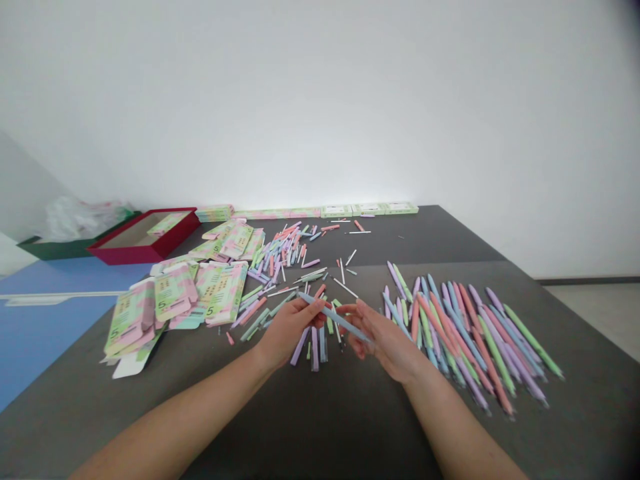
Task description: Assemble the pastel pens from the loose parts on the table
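A light blue pen (345,323) slants across the space between my hands, above the dark table. My left hand (290,327) pinches its upper left part between thumb and fingers. The lower right end rests in the curled fingers of my right hand (387,340). Below and between my hands lie purple and blue pen barrels (315,350) and thin refills. To the right, many pens (465,333) in pink, purple, green and blue lie side by side in a loose spread. Loose pen parts (283,253) form a heap beyond my left hand.
Flattened printed cartons (220,293) pile up on the left. Behind them stand a red box lid (150,237) and a green tray (65,248) holding clear plastic. Small printed boxes (367,209) line the wall. The dark table (325,427) meets a blue surface (60,293) at left.
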Motion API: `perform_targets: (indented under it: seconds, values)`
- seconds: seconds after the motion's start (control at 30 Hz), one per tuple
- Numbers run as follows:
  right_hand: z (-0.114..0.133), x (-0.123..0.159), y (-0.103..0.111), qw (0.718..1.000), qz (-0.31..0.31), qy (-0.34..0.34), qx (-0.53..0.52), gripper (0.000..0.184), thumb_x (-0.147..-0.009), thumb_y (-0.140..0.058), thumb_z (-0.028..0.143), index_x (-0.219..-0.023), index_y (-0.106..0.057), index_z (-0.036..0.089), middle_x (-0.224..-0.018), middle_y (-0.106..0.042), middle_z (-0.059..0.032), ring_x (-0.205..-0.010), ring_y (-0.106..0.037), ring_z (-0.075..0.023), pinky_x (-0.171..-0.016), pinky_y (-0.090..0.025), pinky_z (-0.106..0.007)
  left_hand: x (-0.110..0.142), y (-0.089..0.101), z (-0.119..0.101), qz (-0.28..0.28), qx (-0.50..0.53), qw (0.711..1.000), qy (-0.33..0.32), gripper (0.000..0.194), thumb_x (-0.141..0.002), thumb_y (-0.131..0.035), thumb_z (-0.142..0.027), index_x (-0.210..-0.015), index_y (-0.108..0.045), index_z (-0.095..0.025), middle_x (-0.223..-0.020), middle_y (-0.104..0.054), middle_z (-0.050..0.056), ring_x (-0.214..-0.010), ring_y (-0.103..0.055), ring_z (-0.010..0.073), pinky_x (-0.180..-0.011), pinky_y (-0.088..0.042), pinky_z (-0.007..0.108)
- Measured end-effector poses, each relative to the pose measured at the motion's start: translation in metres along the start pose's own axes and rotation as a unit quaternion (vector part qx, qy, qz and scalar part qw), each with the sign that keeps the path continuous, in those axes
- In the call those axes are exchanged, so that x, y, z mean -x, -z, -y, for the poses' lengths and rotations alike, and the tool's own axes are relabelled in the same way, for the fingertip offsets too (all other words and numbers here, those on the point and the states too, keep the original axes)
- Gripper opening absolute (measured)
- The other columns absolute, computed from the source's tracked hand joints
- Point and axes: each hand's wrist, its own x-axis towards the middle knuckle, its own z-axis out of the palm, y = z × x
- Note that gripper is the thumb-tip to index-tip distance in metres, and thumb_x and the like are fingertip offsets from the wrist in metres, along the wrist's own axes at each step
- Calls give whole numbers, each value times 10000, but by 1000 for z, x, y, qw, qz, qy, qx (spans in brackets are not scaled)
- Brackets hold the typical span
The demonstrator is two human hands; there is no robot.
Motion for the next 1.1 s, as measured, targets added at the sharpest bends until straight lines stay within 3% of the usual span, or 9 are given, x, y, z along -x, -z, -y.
perform_targets:
  seconds: [0.1, 0.2, 0.37, 0.47, 0.6, 0.73, 0.9, 1.03, 1.1]
  values:
    - [4, 3, -1, 1000, -7, 6, 14, 396, -829, -463, 514, -1007, -577, 180, -802, -555, -15, -480, -408, -67, -414, -309, -199, 0, 1, -1, -21, 1, 1000, -6, 264, -706, -659, -371, -790, -699, -125, -681, -620, 22, -612, -518, 98, -612, -400, 219]
    - [7, 4, 1, 1000, -29, 2, 8, 299, -790, -553, 365, -1020, -579, 175, -802, -530, -4, -499, -405, -61, -416, -303, -192, -2, 2, 0, -24, 13, 1000, -2, 263, -700, -665, -366, -787, -698, -120, -663, -616, 21, -603, -518, 95, -597, -401, 214]
    - [7, -1, 8, 996, -63, 56, 2, 403, -657, -682, 198, -1045, -575, 189, -858, -537, 7, -668, -513, -88, -594, -445, -220, -2, 3, 7, -23, 75, 997, 11, 269, -719, -654, -363, -807, -691, -111, -656, -604, 19, -580, -513, 79, -590, -407, 202]
    - [5, -5, 10, 991, -107, 83, 19, 456, -648, -719, 244, -1070, -552, 199, -770, -545, 34, -659, -536, -94, -653, -466, -252, 3, 2, 13, -34, 102, 994, -18, 253, -725, -656, -342, -838, -692, -119, -653, -606, 15, -598, -520, 84, -609, -416, 202]
    - [0, -7, 5, 988, -130, 54, 71, 302, -703, -674, 397, -852, -580, 152, -630, -553, 33, -467, -479, -72, -491, -404, -225, 13, -4, 20, -47, 80, 993, -69, 226, -736, -648, -323, -849, -693, -132, -669, -626, 25, -650, -552, 116, -655, -435, 232]
    - [-10, -6, -5, 970, -172, 136, 107, 266, -780, -582, 440, -779, -531, 179, -565, -492, 49, -406, -375, -64, -394, -283, -205, 19, -9, 22, -60, 37, 993, -97, 211, -756, -630, -323, -852, -692, -147, -694, -646, 31, -662, -561, 129, -660, -440, 248]
    - [-21, -6, -13, 944, -231, 190, 140, 234, -830, -509, 448, -851, -526, 215, -648, -436, 35, -509, -388, -91, -420, -296, -202, 21, -15, 22, -57, 27, 992, -105, 190, -766, -620, -329, -828, -693, -165, -662, -640, 14, -638, -560, 118, -637, -433, 235]
    - [-16, -4, -14, 968, -169, 182, 45, 298, -823, -491, 503, -853, -540, 210, -623, -417, 45, -432, -321, -71, -386, -268, -203, 20, -16, 21, -67, 37, 990, -119, 182, -760, -627, -313, -830, -689, -157, -637, -634, 12, -624, -556, 116, -627, -436, 233]
    - [-8, -1, -13, 979, -114, 167, -21, 398, -822, -436, 568, -873, -570, 197, -606, -463, 29, -425, -370, -83, -398, -318, -217, 19, -17, 19, -70, 68, 988, -118, 181, -761, -626, -310, -832, -688, -155, -651, -636, 12, -627, -555, 108, -630, -441, 225]
